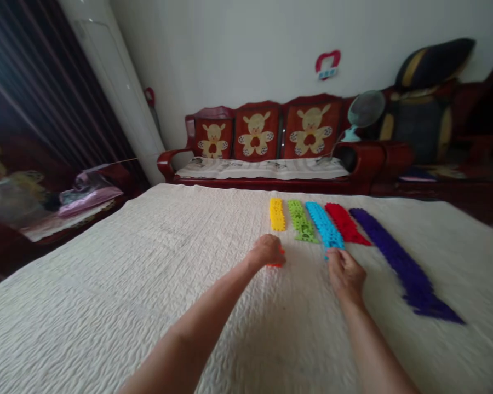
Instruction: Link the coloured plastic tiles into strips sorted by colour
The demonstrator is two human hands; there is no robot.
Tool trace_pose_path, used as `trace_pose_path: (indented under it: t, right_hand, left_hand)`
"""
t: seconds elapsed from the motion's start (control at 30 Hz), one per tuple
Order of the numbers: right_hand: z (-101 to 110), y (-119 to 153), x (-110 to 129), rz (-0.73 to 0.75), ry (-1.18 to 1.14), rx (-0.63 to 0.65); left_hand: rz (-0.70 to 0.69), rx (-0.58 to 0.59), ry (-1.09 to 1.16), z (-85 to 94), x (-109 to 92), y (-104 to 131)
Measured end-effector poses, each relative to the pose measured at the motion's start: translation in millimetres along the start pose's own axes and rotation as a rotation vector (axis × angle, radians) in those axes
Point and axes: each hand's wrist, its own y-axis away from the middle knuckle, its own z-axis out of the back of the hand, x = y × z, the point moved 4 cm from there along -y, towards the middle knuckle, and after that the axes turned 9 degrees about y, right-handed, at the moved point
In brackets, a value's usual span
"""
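My left hand [268, 249] is closed over an orange plastic piece [276, 265] on the quilted white cover; most of that piece is hidden beneath the fingers. At the near end of a light-blue strip of toothed plastic pieces [324, 223], my right hand [347, 272] pinches its edge. Just beyond the left hand lies a short yellow strip [277, 214]. A green strip [302, 221] sits between the yellow and blue ones. To the right of the blue one are a red strip [345, 223] and a long dark-purple strip [402, 262], both flat.
The white quilted cover [127, 273] spreads over the wide surface under my arms. Behind it stands a dark red wooden sofa [271, 184] with bear-patterned cushions [255, 134]. A fan [365, 109] is at the back right, near a chair with a dark back [421, 126].
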Motion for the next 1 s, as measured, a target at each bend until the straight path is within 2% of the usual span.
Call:
trace_pose_path:
  t: [0.13, 0.2, 0.23, 0.33, 0.43, 0.53, 0.6, 0.67, 0.73, 0.8, 0.87, 0.9, 1.0]
  right_hand:
    - [4, 4, 10, -0.065, -0.025, 0.043]
    - [5, 5, 11, -0.062, -0.032, 0.039]
    - [5, 5, 11, -0.06, -0.032, 0.038]
    - [5, 5, 11, -0.054, -0.018, 0.039]
    - [6, 5, 14, -0.043, 0.002, 0.04]
    - [8, 5, 16, -0.033, 0.016, 0.021]
    - [8, 5, 17, -0.027, 0.017, 0.011]
    - [8, 5, 17, -0.024, 0.021, 0.009]
    - [8, 5, 17, -0.023, 0.026, 0.013]
    - [8, 5, 18, -0.02, 0.028, 0.018]
    - [9, 6, 20, -0.013, 0.023, 0.024]
    - [9, 6, 20, -0.01, 0.021, 0.026]
    - [10, 7, 22, 0.002, 0.013, 0.029]
  left_hand:
    - [-0.063, -0.226, 0.055, 5.6, 11, 20]
    - [-0.043, -0.289, 0.111, 12.2, 31, 28]
    - [0.019, -0.301, 0.151, 17.0, 47, 30]
    - [0.221, -0.387, 0.184, 39.9, 112, 36]
    - [0.429, -0.438, 0.18, 63.5, 192, 45]
    - [0.588, -0.421, 0.203, 76.8, 267, 59]
    - [0.607, -0.46, 0.134, 83.3, 302, 71]
    - [0.65, -0.466, 0.065, 85.1, 325, 81]
    - [0.674, -0.504, -0.036, 86.5, 330, 86]
    - [0.642, -0.56, -0.113, 87.6, 315, 79]
    - [0.534, -0.592, -0.126, 87.3, 284, 57]
    - [0.462, -0.561, -0.108, 85.6, 264, 40]
    - [0.232, -0.466, 0.019, 79.7, 193, -24]
